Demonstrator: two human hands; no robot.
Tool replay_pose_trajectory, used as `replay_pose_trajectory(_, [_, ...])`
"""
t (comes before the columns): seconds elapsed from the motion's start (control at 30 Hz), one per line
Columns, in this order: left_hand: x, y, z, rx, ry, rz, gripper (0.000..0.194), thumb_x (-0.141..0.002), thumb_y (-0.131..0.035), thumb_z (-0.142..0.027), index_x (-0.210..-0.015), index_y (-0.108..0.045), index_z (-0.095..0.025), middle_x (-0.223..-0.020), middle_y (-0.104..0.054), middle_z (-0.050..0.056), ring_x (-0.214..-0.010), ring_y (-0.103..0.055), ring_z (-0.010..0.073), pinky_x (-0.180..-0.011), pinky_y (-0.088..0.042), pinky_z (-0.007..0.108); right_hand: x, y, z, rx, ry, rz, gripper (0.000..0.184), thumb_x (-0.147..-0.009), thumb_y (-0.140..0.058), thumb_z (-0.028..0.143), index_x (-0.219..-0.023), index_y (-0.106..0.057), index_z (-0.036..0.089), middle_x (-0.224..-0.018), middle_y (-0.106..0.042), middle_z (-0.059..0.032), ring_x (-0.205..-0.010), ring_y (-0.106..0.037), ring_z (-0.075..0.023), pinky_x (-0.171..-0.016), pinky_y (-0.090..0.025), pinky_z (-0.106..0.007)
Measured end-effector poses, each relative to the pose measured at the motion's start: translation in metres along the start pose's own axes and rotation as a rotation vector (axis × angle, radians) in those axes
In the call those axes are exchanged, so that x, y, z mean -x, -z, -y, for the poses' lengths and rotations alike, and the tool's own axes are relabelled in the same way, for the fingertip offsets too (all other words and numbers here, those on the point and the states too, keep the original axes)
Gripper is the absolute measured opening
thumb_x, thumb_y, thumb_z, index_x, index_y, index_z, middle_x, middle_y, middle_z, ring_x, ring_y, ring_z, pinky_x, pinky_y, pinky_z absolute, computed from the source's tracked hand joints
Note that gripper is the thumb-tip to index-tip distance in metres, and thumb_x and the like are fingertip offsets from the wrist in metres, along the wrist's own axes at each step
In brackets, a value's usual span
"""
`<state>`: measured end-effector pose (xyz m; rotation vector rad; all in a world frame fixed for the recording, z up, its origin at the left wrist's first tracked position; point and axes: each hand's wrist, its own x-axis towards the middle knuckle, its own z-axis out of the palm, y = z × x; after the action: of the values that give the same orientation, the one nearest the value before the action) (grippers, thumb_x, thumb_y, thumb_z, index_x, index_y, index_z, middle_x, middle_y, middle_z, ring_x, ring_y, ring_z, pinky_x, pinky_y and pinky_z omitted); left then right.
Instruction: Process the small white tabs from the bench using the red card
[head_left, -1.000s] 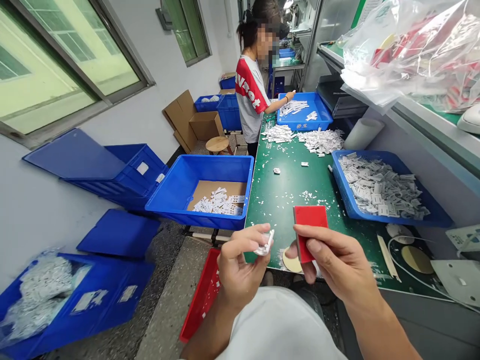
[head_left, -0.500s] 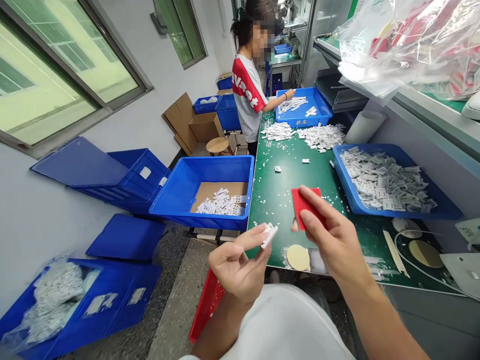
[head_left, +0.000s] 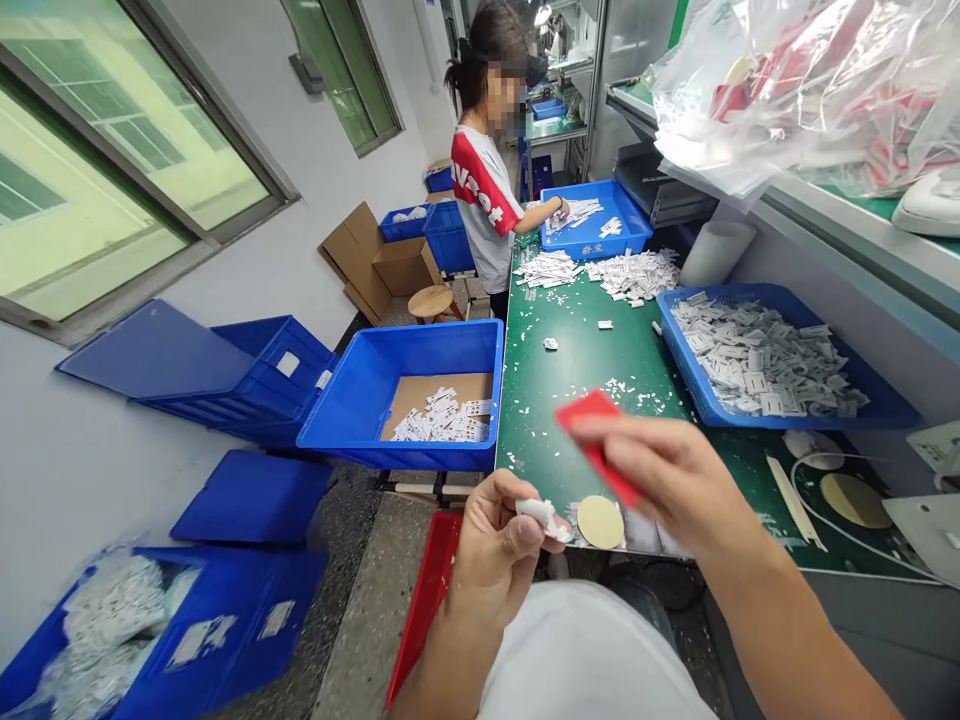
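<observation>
My left hand point(head_left: 496, 548) is closed in a pinch on a small white plastic piece point(head_left: 544, 517), held low over the near edge of the green table point(head_left: 592, 370). My right hand point(head_left: 667, 480), blurred by motion, grips a flat red card point(head_left: 592, 432) just above and right of the white piece. A round tan disc point(head_left: 600, 521) lies on the table right below both hands.
A blue tray of white parts point(head_left: 765, 360) sits on the table at right. A blue bin with cardboard and white pieces point(head_left: 420, 395) stands left of the table, a red bin point(head_left: 424, 600) below it. A person in a red-and-white shirt point(head_left: 484, 205) works at the far tray point(head_left: 592, 220).
My left hand has dropped and curled in with the white piece. My right hand has swung the red card left and down toward it. The view has tilted slightly.
</observation>
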<state>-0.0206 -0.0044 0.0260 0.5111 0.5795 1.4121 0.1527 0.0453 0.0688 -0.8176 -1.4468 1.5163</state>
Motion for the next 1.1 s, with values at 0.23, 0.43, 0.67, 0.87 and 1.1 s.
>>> replay_pose_trajectory(0.23, [0.003, -0.001, 0.005, 0.055, 0.113, -0.015, 0.035, -0.061, -0.093, -0.034, -0.083, -0.07, -0.019, -0.068, -0.072, -0.002, -0.056, -0.068, 0.0097, -0.051, -0.055, 0.014, -0.011, -0.007, -0.004, -0.074, -0.105, 0.106, 0.038, -0.093, -0.065, 0.044, -0.119, -0.075, 0.019, -0.058, -0.057, 0.0012, -0.049, -0.045, -0.009, -0.045, -0.037, -0.021])
replay_pose_trajectory(0.43, [0.004, 0.0, 0.004, 0.06, 0.087, -0.059, 0.033, -0.061, -0.094, -0.031, -0.078, -0.068, -0.02, -0.064, -0.069, -0.004, -0.058, -0.068, 0.0085, -0.052, -0.054, 0.012, -0.011, -0.007, -0.01, -0.06, -0.096, -0.102, 0.038, -0.092, -0.064, 0.045, -0.119, -0.075, 0.02, -0.066, -0.06, 0.0, -0.053, -0.042, -0.0086, -0.045, -0.033, -0.021])
replay_pose_trajectory(0.67, [0.006, -0.001, -0.002, 0.052, 0.069, -0.041, 0.036, -0.062, -0.093, -0.033, -0.078, -0.064, -0.02, -0.061, -0.063, -0.005, -0.057, -0.066, 0.0084, -0.051, -0.054, 0.013, -0.012, -0.005, -0.009, 0.121, -0.09, -0.134, 0.042, -0.095, -0.061, 0.046, -0.124, -0.072, 0.018, -0.066, -0.058, -0.0001, -0.053, -0.043, -0.0104, -0.047, -0.032, -0.023])
replay_pose_trajectory(0.87, [0.002, 0.0, -0.004, 0.082, 0.071, -0.072, 0.033, -0.067, -0.09, -0.028, -0.082, -0.063, -0.021, -0.069, -0.065, -0.004, -0.066, -0.068, 0.009, -0.058, -0.055, 0.014, 0.008, -0.014, -0.005, -0.047, -0.095, -0.17, 0.033, -0.096, -0.058, 0.045, -0.117, -0.074, 0.025, -0.075, -0.061, -0.0021, -0.06, -0.048, -0.0118, -0.051, -0.04, -0.023])
replay_pose_trajectory(1.1, [-0.002, 0.002, 0.003, -0.222, -0.217, -0.146, 0.033, -0.069, -0.088, -0.025, -0.097, -0.072, -0.022, -0.077, -0.072, -0.001, -0.069, -0.068, 0.0095, -0.064, -0.056, 0.017, 0.027, -0.018, 0.004, -0.361, -0.244, -0.179, 0.038, -0.087, -0.072, 0.044, -0.121, -0.07, 0.026, -0.065, -0.062, -0.0017, -0.051, -0.045, -0.0098, -0.041, -0.028, -0.02])
